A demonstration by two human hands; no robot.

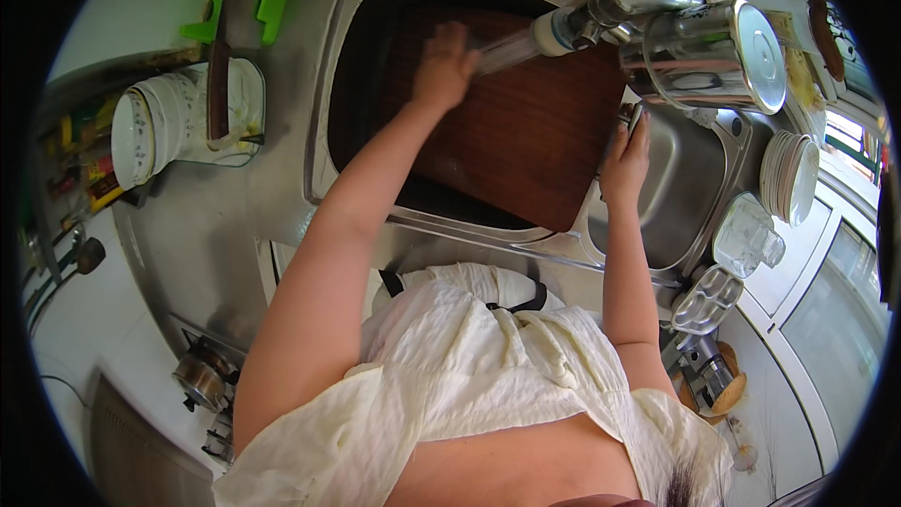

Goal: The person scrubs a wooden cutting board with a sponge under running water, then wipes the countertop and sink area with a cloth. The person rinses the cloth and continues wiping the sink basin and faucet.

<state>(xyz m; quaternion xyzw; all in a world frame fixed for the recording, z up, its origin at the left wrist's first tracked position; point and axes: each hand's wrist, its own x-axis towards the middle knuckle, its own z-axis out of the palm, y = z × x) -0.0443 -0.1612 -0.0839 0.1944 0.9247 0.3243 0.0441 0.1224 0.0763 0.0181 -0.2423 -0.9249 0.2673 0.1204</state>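
A dark reddish-brown wooden cutting board [521, 141] lies tilted in the large steel sink basin, its right part over the divider. Water runs from the faucet [556, 32] onto it. My left hand [445, 67], slightly blurred, is over the board's upper left part beside the stream, with spread fingers and nothing visible in it. At the board's right edge, my right hand [628, 162] holds the metal handle fitting there; the fingertips are partly hidden, and exactly how they grip is hard to see.
The smaller steel basin [683, 190] is to the right. Beyond the faucet stands a shiny metal canister [704, 56]. Stacked plates [788, 176] and a glass container [746, 232] line the right side. Bowls [151, 127] and a knife [219, 91] in a green holder [273, 7] are at left.
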